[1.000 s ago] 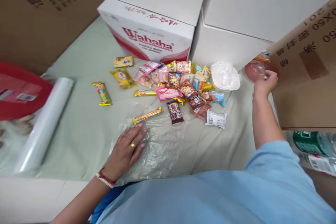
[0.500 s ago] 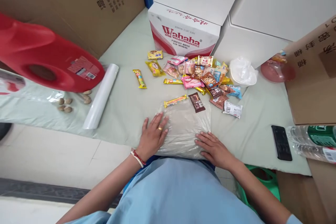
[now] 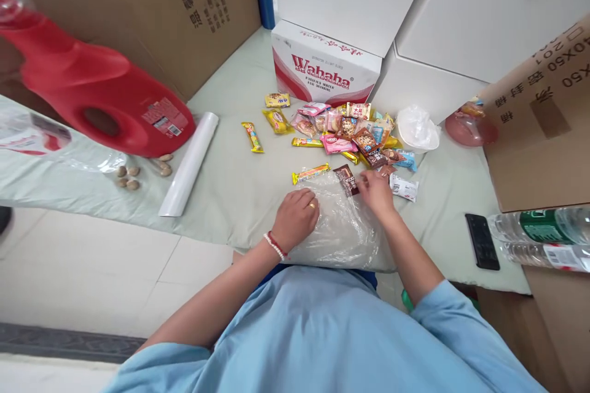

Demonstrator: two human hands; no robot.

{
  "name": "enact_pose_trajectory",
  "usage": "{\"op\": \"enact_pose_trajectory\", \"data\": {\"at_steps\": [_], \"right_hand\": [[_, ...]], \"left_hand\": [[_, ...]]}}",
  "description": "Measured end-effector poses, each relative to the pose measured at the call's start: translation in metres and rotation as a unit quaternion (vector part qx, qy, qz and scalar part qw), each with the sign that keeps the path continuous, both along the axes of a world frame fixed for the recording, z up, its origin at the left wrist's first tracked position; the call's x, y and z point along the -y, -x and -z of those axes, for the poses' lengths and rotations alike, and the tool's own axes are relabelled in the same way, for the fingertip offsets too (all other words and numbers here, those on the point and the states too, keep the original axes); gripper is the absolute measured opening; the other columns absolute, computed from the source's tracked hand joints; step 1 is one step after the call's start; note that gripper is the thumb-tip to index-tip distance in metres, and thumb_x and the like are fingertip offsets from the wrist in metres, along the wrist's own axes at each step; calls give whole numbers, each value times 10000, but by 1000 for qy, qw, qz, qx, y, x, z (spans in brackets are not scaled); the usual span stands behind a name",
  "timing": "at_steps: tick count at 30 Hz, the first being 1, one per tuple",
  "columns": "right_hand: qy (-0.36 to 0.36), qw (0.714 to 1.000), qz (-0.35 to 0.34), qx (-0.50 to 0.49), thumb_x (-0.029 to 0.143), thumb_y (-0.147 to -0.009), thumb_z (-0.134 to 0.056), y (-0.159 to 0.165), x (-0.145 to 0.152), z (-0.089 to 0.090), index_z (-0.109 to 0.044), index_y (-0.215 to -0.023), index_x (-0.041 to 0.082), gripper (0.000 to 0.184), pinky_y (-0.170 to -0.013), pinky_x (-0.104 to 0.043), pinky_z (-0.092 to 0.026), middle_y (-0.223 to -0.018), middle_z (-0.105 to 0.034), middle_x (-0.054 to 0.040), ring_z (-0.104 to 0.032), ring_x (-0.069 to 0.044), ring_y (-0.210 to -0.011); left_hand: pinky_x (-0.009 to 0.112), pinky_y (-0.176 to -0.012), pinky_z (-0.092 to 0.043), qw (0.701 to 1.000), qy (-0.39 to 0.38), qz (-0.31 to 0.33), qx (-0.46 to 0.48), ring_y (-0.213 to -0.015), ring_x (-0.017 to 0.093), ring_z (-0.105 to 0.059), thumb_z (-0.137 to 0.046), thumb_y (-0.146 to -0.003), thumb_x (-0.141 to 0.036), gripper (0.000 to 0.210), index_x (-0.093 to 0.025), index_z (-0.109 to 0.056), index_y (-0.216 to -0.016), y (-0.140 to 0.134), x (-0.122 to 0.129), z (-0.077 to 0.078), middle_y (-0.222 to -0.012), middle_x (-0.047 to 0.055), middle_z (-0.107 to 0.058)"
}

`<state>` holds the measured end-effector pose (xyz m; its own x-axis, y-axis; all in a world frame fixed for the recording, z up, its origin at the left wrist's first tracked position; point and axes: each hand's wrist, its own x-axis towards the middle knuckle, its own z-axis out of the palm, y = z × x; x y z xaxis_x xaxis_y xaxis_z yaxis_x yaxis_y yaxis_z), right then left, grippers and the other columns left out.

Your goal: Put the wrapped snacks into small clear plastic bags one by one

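Note:
A clear plastic bag (image 3: 343, 227) lies crinkled at the table's front edge, before my body. My left hand (image 3: 297, 216) is closed, its fingers curled on the bag's upper left part. At the bag's upper right corner, the fingers of my right hand (image 3: 377, 193) are drawn together on the film; their tips are partly hidden. Just beside those fingertips is a brown cocoa snack packet (image 3: 345, 179), by the bag's top edge. A yellow snack stick (image 3: 311, 174) lies above my left hand. Beyond is a heap of wrapped snacks (image 3: 348, 129).
Left stand a roll of white film (image 3: 188, 166), several nuts (image 3: 128, 178) and a big red jug (image 3: 115, 98). A Wahaha carton (image 3: 325, 64) is behind the snacks. A white bowl (image 3: 417, 129), a phone (image 3: 482, 241) and water bottles (image 3: 544, 225) are on the right.
Both hands lay flat on the bag earlier. Both have moved up towards its far edge, with the fingers now curled in. The smooth bag has become crinkled.

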<state>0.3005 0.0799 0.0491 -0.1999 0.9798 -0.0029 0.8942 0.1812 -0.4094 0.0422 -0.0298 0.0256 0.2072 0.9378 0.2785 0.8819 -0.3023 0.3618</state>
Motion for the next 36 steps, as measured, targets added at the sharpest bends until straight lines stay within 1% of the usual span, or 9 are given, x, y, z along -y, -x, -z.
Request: {"op": "enact_pose_trajectory", "data": {"at_steps": [4, 8, 13, 20, 24, 28, 31, 33, 36], "right_hand": [[61, 993, 10, 105, 472, -974, -628, 36, -25, 7, -661, -1309, 181, 446, -941, -433, -517, -1301, -648, -201, -630, -357, -1193], [86, 993, 12, 85, 441, -979, -625, 36, -28, 14, -670, -1292, 204, 395, -938, -379, -501, -1244, -680, -153, -638, -308, -1177], [71, 994, 66, 53, 427, -951, -653, 26, -25, 22, -656, -1288, 184, 416, -916, -364, -504, -1201, -694, -141, -646, -291, -1133], [87, 993, 62, 53, 446, -821, -770, 20, -29, 27, -677, -1187, 169, 468, -971, -401, -505, -1177, -706, -151, -648, -314, -1149], [98, 990, 102, 4, 394, -764, -777, -8, -36, 28, -673, -1031, 185, 355, -920, -411, -531, -1082, -721, -124, -672, -309, -1047], [29, 974, 173, -143, 423, -874, -635, -32, -17, 9, -585, -1050, 213, 278, -803, -402, -564, -982, -726, -80, -700, -267, -881], [-9, 968, 92, -234, 433, -954, -566, -21, 12, -13, -511, -1203, 240, 320, -778, -392, -578, -1059, -731, -75, -709, -245, -862], [-31, 976, -53, -209, 353, -957, -572, 3, 32, -20, -529, -1224, 242, 292, -877, -412, -574, -1156, -711, -99, -694, -257, -983], [-42, 968, -223, -108, 226, -952, -553, 45, 55, -10, -569, -1299, 209, 349, -1023, -479, -524, -1310, -656, -155, -615, -310, -1171]], "left_hand": [[561, -1211, -371, 996, 73, -18, -43, -1451, 306, -505, -393, -1067, -293, 422, -149, -643, -1375, 1, -6, 17, -1508, 167, -606], [650, -1276, -197, 993, 96, -33, -61, -1543, 303, -403, -340, -1088, -354, 521, -204, -468, -1570, 27, 12, 33, -1652, 133, -450], [669, -1292, -93, 991, 100, -53, -68, -1560, 305, -381, -335, -1085, -437, 596, -185, -377, -1624, 39, 25, 32, -1670, 165, -401], [670, -1299, -51, 989, 106, -60, -83, -1582, 323, -338, -379, -1055, -542, 720, -141, -301, -1649, 36, 26, 29, -1708, 187, -305], [672, -1300, -30, 989, 110, -53, -84, -1593, 326, -312, -402, -1041, -575, 761, -139, -288, -1654, 39, 27, 30, -1715, 188, -286], [680, -1297, -14, 989, 113, -44, -82, -1604, 336, -282, -422, -1026, -607, 804, -133, -275, -1658, 40, 28, 31, -1722, 192, -261], [680, -1296, 2, 989, 114, -42, -84, -1606, 333, -276, -414, -1030, -607, 806, -130, -262, -1661, 40, 28, 31, -1725, 191, -252], [685, -1293, 9, 989, 113, -42, -86, -1605, 332, -278, -402, -1035, -604, 805, -121, -253, -1662, 39, 28, 31, -1724, 193, -252], [697, -1287, 10, 988, 112, -46, -91, -1600, 337, -290, -392, -1040, -598, 797, -125, -245, -1665, 39, 28, 31, -1720, 197, -258]]}}
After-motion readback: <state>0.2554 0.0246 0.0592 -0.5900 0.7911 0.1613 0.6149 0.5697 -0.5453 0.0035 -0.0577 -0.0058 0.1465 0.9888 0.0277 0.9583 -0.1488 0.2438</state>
